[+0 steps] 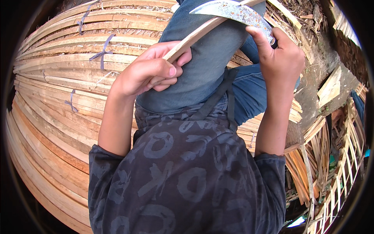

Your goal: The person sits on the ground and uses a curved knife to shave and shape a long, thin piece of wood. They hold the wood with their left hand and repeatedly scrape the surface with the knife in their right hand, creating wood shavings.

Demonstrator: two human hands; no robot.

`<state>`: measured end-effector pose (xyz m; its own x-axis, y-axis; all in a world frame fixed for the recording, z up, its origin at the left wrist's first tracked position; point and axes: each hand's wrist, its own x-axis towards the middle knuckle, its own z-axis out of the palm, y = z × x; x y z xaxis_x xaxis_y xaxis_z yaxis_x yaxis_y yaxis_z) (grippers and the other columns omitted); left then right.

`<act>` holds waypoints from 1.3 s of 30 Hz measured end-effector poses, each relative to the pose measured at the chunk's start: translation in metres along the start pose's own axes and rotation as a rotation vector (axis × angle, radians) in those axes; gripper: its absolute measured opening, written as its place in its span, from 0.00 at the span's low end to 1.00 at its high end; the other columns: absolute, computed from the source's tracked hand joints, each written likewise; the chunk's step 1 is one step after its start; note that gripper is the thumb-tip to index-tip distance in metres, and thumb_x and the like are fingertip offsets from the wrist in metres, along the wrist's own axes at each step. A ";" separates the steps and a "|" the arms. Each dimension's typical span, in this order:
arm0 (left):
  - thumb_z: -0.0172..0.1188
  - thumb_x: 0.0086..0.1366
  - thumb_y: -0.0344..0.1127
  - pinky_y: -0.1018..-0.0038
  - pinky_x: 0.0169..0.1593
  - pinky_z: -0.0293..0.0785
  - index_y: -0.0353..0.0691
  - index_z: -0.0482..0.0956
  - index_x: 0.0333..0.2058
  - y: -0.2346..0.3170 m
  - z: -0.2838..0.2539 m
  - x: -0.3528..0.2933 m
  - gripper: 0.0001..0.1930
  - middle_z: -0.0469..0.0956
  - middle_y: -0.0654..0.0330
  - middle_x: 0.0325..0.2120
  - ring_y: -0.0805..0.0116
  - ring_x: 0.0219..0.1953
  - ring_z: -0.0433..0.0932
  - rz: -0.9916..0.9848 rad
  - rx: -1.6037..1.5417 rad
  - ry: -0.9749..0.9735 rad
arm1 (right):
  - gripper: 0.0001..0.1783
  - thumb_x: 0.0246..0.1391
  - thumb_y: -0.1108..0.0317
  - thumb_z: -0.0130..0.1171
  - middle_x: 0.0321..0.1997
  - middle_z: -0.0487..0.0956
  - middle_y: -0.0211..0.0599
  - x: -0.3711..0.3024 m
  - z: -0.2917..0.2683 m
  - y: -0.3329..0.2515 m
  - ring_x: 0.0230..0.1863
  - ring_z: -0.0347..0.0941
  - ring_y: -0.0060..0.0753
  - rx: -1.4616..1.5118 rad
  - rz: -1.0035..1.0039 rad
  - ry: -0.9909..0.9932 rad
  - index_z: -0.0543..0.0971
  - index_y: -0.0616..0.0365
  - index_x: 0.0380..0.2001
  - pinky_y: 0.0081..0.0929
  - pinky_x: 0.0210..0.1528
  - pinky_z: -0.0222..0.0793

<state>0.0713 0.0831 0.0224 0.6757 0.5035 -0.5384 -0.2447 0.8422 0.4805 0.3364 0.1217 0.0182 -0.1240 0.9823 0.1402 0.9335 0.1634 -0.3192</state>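
My left hand (pixel 156 70) is closed around the near end of a narrow wooden strip (pixel 196 34). The strip slants up and away to the right across my jeans-covered leg (pixel 202 58). In my right hand (pixel 278 52) is a sickle (pixel 233 11) with a curved, rust-spotted blade. Its handle is mostly hidden in my fist, and my thumb lies against the base of the blade. The blade crosses over the strip near its far part, its point toward the left. Whether the edge touches the wood I cannot tell.
Long wooden slats (pixel 58 105) lie in bundles at my left, tied with purplish strips (pixel 103 52). At the lower right stands a lattice of thin wood strips (pixel 339 187) beside more loose pieces. Wood shavings (pixel 307 15) and a broken wood chunk (pixel 330 89) lie at the right.
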 end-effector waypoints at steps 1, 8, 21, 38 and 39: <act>0.53 0.55 0.33 0.83 0.14 0.43 0.38 0.63 0.31 -0.001 0.000 0.000 0.09 0.57 0.73 0.12 0.86 0.10 0.51 0.005 0.014 0.008 | 0.36 0.42 0.30 0.62 0.09 0.70 0.39 0.001 0.000 0.001 0.13 0.70 0.45 0.007 0.015 0.008 0.79 0.58 0.17 0.34 0.17 0.64; 0.53 0.56 0.30 0.83 0.13 0.43 0.39 0.63 0.30 -0.002 0.001 0.000 0.08 0.57 0.74 0.11 0.86 0.09 0.50 0.013 0.000 0.002 | 0.38 0.46 0.29 0.59 0.09 0.69 0.44 0.004 0.005 0.032 0.14 0.68 0.50 -0.050 0.078 0.093 0.79 0.60 0.17 0.38 0.19 0.64; 0.51 0.55 0.29 0.83 0.13 0.42 0.39 0.62 0.29 -0.004 0.000 -0.001 0.06 0.57 0.73 0.10 0.86 0.08 0.50 0.017 0.065 0.050 | 0.32 0.48 0.39 0.64 0.09 0.68 0.41 -0.012 0.002 -0.024 0.14 0.69 0.48 0.184 -0.051 -0.091 0.71 0.57 0.12 0.37 0.17 0.63; 0.53 0.55 0.30 0.83 0.13 0.42 0.39 0.62 0.29 -0.003 -0.003 0.000 0.08 0.55 0.74 0.11 0.86 0.09 0.49 0.028 0.034 0.043 | 0.35 0.54 0.39 0.58 0.12 0.69 0.49 -0.021 0.014 0.013 0.16 0.67 0.56 0.228 0.128 -0.066 0.72 0.62 0.14 0.40 0.19 0.62; 0.53 0.55 0.31 0.83 0.13 0.43 0.39 0.62 0.29 -0.002 -0.003 0.000 0.08 0.56 0.74 0.11 0.86 0.09 0.49 0.025 0.028 0.037 | 0.33 0.52 0.39 0.60 0.11 0.69 0.48 -0.026 0.011 -0.002 0.16 0.68 0.55 0.244 0.114 -0.109 0.72 0.61 0.14 0.41 0.19 0.63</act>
<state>0.0694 0.0818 0.0191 0.6435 0.5315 -0.5507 -0.2413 0.8237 0.5131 0.3341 0.0971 0.0052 -0.0704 0.9975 -0.0068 0.8367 0.0554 -0.5449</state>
